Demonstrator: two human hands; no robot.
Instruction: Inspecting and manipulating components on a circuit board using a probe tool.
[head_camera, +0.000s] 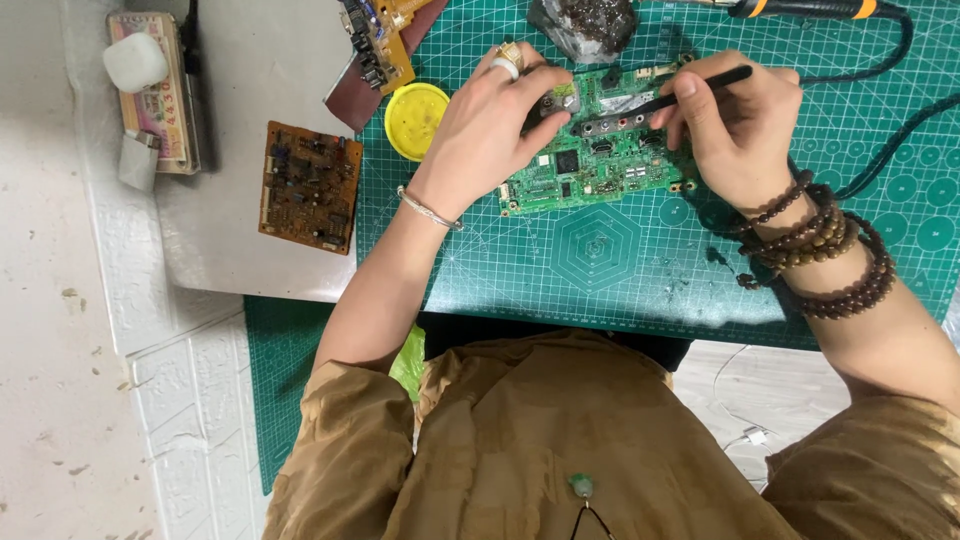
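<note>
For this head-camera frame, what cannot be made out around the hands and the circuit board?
- Tip of the black tool: head view, hidden where it meets the green circuit board; contact unclear.
- Board's upper left corner: covered by the left hand.
- Right hand grip: fingers curl over the tool, hiding the hold.
- Orange-and-black handled tool: cut off by the top edge.
- Board components: too small to identify.

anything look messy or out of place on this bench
Small dark specks and crumbs lie scattered on the green mat below the right hand, like debris. A brown board sits off the mat on the grey sheet. The green board lies slightly tilted under the left hand.
</note>
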